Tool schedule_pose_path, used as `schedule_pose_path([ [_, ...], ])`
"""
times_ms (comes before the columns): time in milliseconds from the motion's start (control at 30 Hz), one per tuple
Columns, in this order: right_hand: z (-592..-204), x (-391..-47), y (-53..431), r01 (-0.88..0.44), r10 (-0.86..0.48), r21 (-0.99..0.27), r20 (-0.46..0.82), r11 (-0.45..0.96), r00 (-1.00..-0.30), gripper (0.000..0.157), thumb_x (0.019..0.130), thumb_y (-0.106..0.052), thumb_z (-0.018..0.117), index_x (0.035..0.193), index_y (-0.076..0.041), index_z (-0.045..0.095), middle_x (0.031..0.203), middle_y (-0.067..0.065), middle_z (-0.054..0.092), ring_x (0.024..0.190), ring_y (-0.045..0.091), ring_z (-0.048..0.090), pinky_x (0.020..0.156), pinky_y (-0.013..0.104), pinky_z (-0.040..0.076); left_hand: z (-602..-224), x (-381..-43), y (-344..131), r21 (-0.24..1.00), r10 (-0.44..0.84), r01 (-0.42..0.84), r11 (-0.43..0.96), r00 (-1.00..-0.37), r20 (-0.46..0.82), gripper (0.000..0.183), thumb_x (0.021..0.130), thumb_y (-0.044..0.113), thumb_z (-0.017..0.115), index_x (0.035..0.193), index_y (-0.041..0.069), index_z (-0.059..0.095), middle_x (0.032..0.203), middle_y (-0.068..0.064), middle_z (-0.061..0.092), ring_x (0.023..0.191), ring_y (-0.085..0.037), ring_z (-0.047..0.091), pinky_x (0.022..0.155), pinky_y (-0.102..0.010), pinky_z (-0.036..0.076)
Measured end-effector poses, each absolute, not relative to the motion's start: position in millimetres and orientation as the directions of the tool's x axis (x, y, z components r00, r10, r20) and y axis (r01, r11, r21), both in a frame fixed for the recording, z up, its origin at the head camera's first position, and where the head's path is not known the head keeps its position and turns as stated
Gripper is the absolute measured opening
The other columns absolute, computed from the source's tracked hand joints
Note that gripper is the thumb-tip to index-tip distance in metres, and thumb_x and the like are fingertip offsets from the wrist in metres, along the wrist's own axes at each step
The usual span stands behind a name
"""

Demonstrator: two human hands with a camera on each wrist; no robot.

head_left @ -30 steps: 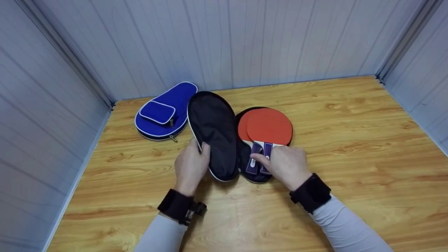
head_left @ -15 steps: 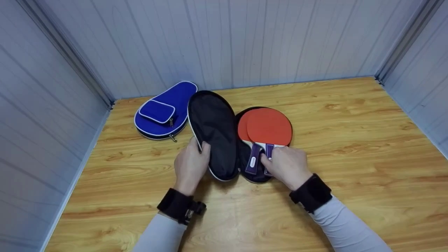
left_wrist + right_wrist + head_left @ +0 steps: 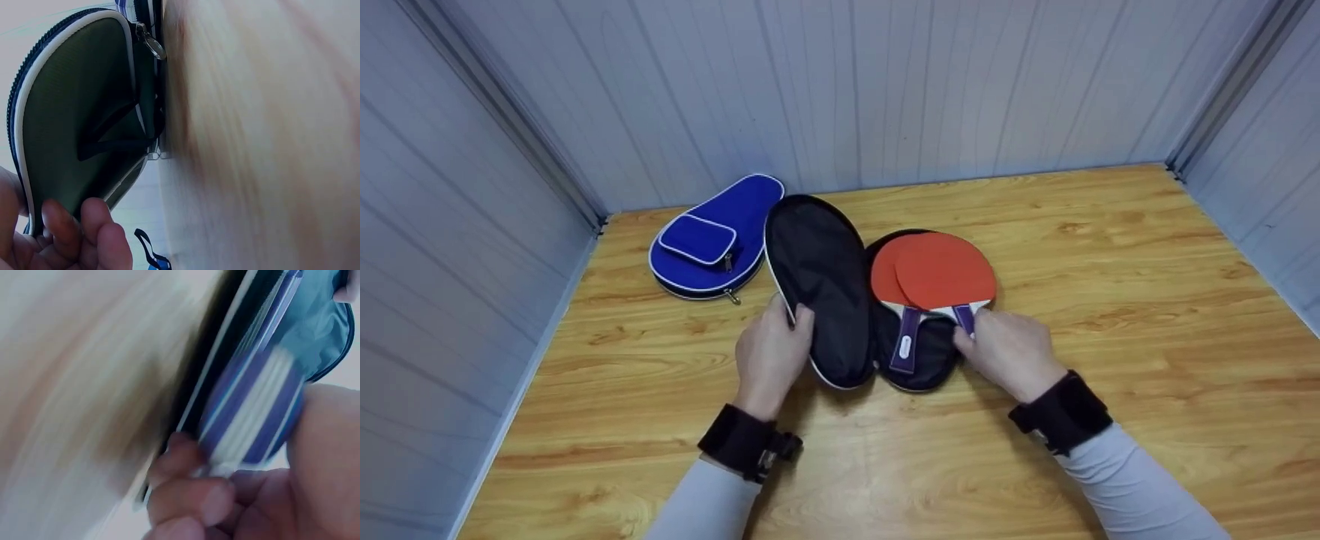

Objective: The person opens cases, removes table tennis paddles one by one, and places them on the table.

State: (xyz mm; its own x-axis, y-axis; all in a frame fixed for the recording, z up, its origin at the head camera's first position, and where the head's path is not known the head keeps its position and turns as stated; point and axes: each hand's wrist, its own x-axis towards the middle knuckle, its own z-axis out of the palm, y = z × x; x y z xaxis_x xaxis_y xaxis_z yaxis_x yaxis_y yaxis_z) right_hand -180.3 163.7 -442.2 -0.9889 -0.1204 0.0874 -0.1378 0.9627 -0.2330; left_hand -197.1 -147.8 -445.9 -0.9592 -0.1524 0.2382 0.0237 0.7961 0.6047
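My left hand (image 3: 772,360) pinches the white-piped edge of the raised flap of a paddle case (image 3: 821,292), whose black lining faces up in the head view. In the left wrist view the flap's outer side (image 3: 73,112) looks dark green, with a zipper pull (image 3: 152,45) at its corner. My right hand (image 3: 1011,349) grips the purple handle of a red table tennis paddle (image 3: 949,270). That paddle's blade overlaps a second red paddle (image 3: 907,345), which lies in the other half of the case. The held handle's striped end (image 3: 253,408) shows in the right wrist view.
A blue paddle case (image 3: 735,217) with white piping and a small zipped pocket lies at the back left, beside the raised flap. Pale panel walls (image 3: 885,90) border the wooden table (image 3: 1110,300) at the back and both sides.
My right hand has moved right with its paddle, whose handle now stands farther from the second paddle's handle. Earlier its thumb reached toward the second handle. The left hand holds still.
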Motion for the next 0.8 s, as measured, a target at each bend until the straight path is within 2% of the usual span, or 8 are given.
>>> schedule_pose_path([
  [133, -445, -178, 179, -0.165, -0.127, -0.188, 0.195, 0.968, -0.972, 0.035, 0.105, -0.024, 0.067, 0.082, -0.001, 0.056, 0.067, 0.013, 0.057, 0.057, 0.039, 0.062, 0.051, 0.060, 0.051, -445, -198, -148, 0.609, -0.151, 0.028, 0.792, -0.959, 0.241, 0.027, 0.106, 0.032, 0.058, 0.103, 0.007, 0.068, 0.087, -0.022, 0.073, 0.085, -0.049, 0.074, 0.072, -0.062, 0.052],
  [233, -447, -178, 190, -0.196, -0.148, -0.179, 0.251, 0.964, -0.957, 0.031, 0.107, -0.019, 0.066, 0.089, 0.003, 0.056, 0.070, 0.015, 0.057, 0.055, 0.038, 0.060, 0.047, 0.059, 0.050, -445, -197, -148, 0.613, -0.154, 0.021, 0.790, -0.960, 0.232, 0.028, 0.106, 0.033, 0.057, 0.104, 0.008, 0.069, 0.090, -0.022, 0.074, 0.087, -0.049, 0.074, 0.073, -0.062, 0.052],
  [400, -444, -184, 211, -0.259, -0.207, -0.198, 0.248, 0.945, -0.946, 0.026, 0.111, -0.013, 0.061, 0.096, 0.007, 0.054, 0.070, 0.011, 0.052, 0.054, 0.032, 0.055, 0.046, 0.055, 0.049, -445, -195, -148, 0.614, -0.155, 0.023, 0.789, -0.960, 0.234, 0.028, 0.105, 0.033, 0.057, 0.107, 0.007, 0.069, 0.092, -0.024, 0.075, 0.088, -0.051, 0.074, 0.073, -0.064, 0.052],
  [633, -434, -195, 240, -0.337, -0.281, -0.206, 0.258, 0.919, -0.924, 0.023, 0.111, -0.010, 0.061, 0.097, 0.005, 0.053, 0.070, 0.007, 0.047, 0.055, 0.026, 0.050, 0.047, 0.049, 0.046, -446, -195, -146, 0.621, -0.154, 0.031, 0.783, -0.958, 0.243, 0.027, 0.105, 0.032, 0.058, 0.106, 0.007, 0.069, 0.091, -0.024, 0.075, 0.086, -0.050, 0.074, 0.072, -0.063, 0.051],
  [800, -431, -203, 265, -0.290, -0.238, -0.222, 0.234, 0.931, -0.943, 0.022, 0.113, -0.010, 0.057, 0.099, 0.007, 0.052, 0.070, 0.008, 0.047, 0.055, 0.026, 0.049, 0.047, 0.046, 0.045, -446, -197, -147, 0.618, -0.155, 0.037, 0.785, -0.955, 0.254, 0.024, 0.105, 0.031, 0.060, 0.099, 0.008, 0.066, 0.084, -0.021, 0.071, 0.081, -0.049, 0.072, 0.070, -0.063, 0.051],
])
